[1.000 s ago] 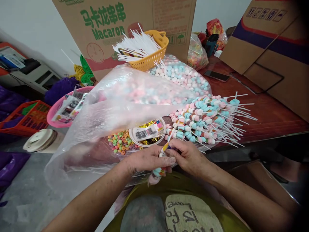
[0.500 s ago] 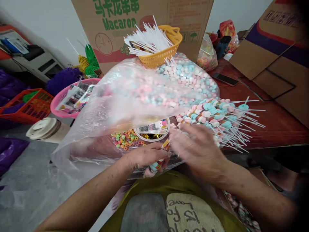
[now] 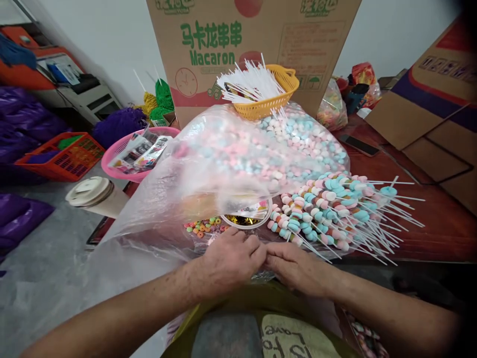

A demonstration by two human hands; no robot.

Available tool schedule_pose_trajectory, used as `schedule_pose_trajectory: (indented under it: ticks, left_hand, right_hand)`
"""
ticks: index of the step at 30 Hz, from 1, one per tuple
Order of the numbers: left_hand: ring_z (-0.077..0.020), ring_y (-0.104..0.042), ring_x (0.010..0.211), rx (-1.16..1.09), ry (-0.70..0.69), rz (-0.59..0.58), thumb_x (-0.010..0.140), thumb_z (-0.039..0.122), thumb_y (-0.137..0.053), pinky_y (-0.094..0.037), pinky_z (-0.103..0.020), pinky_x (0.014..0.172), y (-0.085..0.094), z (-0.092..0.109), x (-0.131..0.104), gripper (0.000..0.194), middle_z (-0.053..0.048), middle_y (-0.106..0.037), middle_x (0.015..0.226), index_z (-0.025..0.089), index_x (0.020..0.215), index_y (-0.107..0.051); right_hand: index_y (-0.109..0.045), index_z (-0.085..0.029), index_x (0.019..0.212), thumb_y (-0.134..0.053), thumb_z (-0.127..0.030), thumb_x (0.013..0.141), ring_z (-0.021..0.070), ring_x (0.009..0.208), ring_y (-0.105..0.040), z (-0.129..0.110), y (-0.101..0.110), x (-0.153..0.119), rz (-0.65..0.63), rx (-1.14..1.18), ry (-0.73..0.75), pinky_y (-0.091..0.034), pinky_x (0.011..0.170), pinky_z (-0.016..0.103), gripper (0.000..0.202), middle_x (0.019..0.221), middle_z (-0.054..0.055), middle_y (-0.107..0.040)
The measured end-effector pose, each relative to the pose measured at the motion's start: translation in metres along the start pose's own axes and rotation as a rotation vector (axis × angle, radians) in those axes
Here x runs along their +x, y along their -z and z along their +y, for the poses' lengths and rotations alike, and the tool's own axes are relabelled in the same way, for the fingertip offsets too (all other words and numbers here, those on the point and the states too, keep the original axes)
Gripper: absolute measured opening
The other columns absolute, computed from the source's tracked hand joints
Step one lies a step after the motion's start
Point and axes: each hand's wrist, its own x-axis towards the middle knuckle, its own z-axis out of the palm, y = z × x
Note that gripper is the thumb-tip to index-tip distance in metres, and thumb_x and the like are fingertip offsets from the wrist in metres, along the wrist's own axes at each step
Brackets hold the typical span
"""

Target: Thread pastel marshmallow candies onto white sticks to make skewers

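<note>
Right hand [image 3: 298, 268] drops back beside left hand [image 3: 231, 258] | fingertips meet at bag [image 3: 160, 199] edge | grips curled, contents hidden | skewers [image 3: 335, 209] near

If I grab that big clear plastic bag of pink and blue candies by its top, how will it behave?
The bag looks thin and crinkled, so it would probably flop and sag. It bulges with candies, so it is likely heavy for such a thin film. Its mouth seems open toward the hands, so candies might spill.
</note>
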Motion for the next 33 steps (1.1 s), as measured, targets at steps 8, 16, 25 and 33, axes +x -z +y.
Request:
schedule_pose_trajectory:
  ticks: [8, 16, 25, 33]
  left_hand:
    - [-0.0124, -0.050, 0.064, -0.577, 0.508, 0.293, 0.088, 0.023, -0.041, -0.039, -0.023, 0.063, -0.016, -0.013, -0.047, 0.027, -0.003, -0.055, 0.066, 0.017, 0.068, -0.059]
    - [-0.0079, -0.046, 0.049, -1.406, 1.225, 0.278, 0.070, 0.050, -0.062, -0.032, -0.019, 0.044, -0.007, -0.021, -0.051, 0.036, 0.001, -0.056, 0.066, 0.014, 0.074, -0.063]
    - [-0.0051, -0.038, 0.040, -1.527, 1.068, 0.276, 0.075, 0.046, -0.057, -0.025, -0.017, 0.036, -0.009, -0.027, -0.036, 0.030, 0.005, -0.052, 0.056, 0.016, 0.073, -0.057]
    - [-0.0037, -0.040, 0.042, -1.580, 1.052, 0.333, 0.073, 0.040, -0.060, -0.028, -0.016, 0.040, -0.006, -0.029, -0.017, 0.027, 0.004, -0.053, 0.057, 0.014, 0.068, -0.058]
  right_hand:
    - [-0.061, -0.019, 0.081, -0.042, -0.023, 0.083, 0.0124, 0.063, -0.054, -0.015, 0.064, 0.066, -0.007, -0.333, 0.100, -0.039, 0.058, 0.023, 0.019, 0.073, 0.002, -0.061]
    - [-0.066, -0.021, 0.058, -0.061, -0.009, 0.062, 0.0095, 0.046, -0.042, 0.003, 0.053, 0.130, -0.160, -0.515, 0.075, -0.030, 0.050, 0.023, 0.014, 0.047, -0.004, -0.052]
    - [-0.061, -0.016, 0.061, -0.050, -0.024, 0.076, 0.0107, 0.052, -0.046, 0.013, 0.079, 0.106, 0.083, -0.428, 0.090, -0.029, 0.051, 0.023, 0.020, 0.054, -0.001, -0.053]
    - [-0.060, -0.016, 0.070, -0.053, -0.017, 0.064, 0.0098, 0.058, -0.049, 0.026, 0.087, 0.097, 0.265, -0.188, 0.060, -0.035, 0.053, 0.020, 0.009, 0.062, -0.003, -0.057]
